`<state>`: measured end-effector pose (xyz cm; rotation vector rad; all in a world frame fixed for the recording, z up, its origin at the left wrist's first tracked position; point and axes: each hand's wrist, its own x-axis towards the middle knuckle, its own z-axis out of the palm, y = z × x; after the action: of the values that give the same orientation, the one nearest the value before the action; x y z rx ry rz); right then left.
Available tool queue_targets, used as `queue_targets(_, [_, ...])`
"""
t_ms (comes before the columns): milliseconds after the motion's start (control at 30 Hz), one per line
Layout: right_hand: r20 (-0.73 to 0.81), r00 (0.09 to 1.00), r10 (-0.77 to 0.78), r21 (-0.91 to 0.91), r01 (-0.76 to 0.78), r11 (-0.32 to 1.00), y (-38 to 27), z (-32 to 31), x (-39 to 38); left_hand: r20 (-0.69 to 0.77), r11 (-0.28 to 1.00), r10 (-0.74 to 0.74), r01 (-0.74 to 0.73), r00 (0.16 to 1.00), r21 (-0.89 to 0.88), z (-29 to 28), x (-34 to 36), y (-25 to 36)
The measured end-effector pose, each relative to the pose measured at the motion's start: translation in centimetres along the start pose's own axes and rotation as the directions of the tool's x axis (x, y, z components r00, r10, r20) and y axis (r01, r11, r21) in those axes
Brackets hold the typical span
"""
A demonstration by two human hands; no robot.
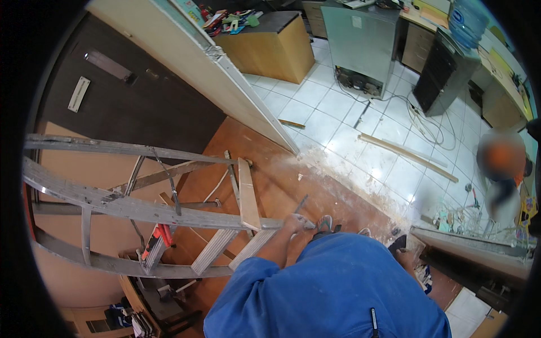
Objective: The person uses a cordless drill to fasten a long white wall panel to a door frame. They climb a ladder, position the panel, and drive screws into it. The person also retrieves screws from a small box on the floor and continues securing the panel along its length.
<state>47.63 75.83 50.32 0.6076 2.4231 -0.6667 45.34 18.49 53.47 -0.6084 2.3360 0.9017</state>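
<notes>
My left hand [294,223] is closed beside the end of the ladder rail, and a thin dark blade-like tool [302,203] sticks out from it over the brown floor. Its handle is hidden in the fingers. Out to the right, my right hand [404,258] is beside a dark cloth-like piece [398,243] and the dusty wall end; its fingers are too small and dark to read. The paint-spattered metal stepladder [141,208] rises at my left. A pale wooden strip [248,194] lies against it, and a red-and-black tool [159,242] rests at one of its steps.
Ahead, a door frame edge [259,107] divides the brown floor from white tiles strewn with rubble [360,180]. A long wooden strip [408,158] and loose cables [431,127] lie on the tiles. Another person [501,163] is at the right, near debris. A desk [270,48] and fridge [358,45] stand beyond.
</notes>
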Motion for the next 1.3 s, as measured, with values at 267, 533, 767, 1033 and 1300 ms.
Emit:
queue_targets(267, [0.052,0.999,0.011,0.120,-0.017,0.993,-0.2,1.3,3.5,-0.002,1.000,-0.018,0.018,1.000,-0.024,-0.3,-0.4,2.8])
queue_targets(533, [-0.042,0.983,-0.181,0.020,0.182,0.983,-1.1,1.9,4.2,-0.009,0.999,0.012,-0.011,1.000,0.030,-0.9,-0.5,1.3])
queue_targets(767, [-0.006,0.997,-0.083,0.092,0.083,0.992,-3.2,0.6,1.4,0.034,0.998,-0.065,0.065,0.997,-0.014,-1.0,-1.7,1.3])
queue_targets(1033, [0.050,0.997,-0.053,0.088,0.049,0.995,-2.4,0.7,1.6,-0.045,0.968,0.157,-0.145,0.987,0.203,0.4,0.2,0.3])
queue_targets(1300, [-0.003,0.998,-0.062,0.072,0.062,0.995,0.6,2.1,2.8,0.029,0.996,0.041,-0.043,0.999,0.076,0.7,0.7,1.3])
